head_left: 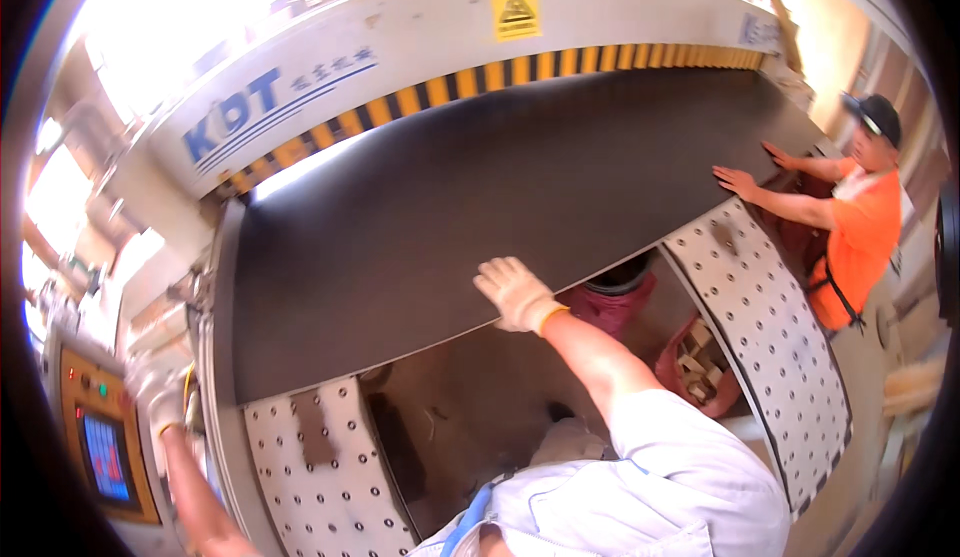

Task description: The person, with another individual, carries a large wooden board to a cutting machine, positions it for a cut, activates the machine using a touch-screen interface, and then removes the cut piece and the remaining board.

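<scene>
A large dark board [500, 187] lies under the white machine beam [420, 27] with yellow and black stripes. My right hand [515, 292], in a cream work glove with a yellow cuff, rests on the board's near edge, fingers spread. My left hand [155, 397], also gloved, is at the upper right corner of the control panel [105, 437] with buttons and a screen; motion blur hides whether it presses anything or how its fingers are set.
A co-worker [855, 232] in orange has both hands on the board's right end. Perforated support tables [750, 337] [305, 487] stand either side of an opening, with a pink sack [620, 302] and a sack of offcuts [700, 367] below.
</scene>
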{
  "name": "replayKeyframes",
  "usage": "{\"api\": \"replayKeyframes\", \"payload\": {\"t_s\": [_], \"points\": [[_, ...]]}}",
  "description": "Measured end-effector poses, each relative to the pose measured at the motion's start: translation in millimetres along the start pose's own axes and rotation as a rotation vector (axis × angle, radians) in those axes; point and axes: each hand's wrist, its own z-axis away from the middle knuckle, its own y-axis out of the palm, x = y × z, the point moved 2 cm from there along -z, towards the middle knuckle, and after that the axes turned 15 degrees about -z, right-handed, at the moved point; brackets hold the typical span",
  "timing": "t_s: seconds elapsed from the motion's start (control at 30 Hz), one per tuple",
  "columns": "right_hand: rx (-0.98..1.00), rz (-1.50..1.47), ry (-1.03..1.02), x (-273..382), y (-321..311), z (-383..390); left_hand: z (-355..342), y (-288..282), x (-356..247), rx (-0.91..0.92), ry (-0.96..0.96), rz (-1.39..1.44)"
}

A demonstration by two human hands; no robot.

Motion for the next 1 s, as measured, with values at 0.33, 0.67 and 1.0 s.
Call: {"api": "replayKeyframes", "payload": {"t_s": [0.33, 0.67, 1.0], "points": [[-0.161, -0.002, -0.051, -9.9, 21.4, 3.8, 347.7, -90.3, -133.1, 0.667, 0.106, 0.332], [-0.269, 0.053, -0.042, -27.3, 58.8, 13.8, 564.9, -174.3, 2.7, 0.812, -0.665, 0.178], [-0.209, 0.059, 0.086, -30.7, 78.0, -0.1, 550.2, -177.8, 6.3, 0.695, -0.798, 0.042]]}}
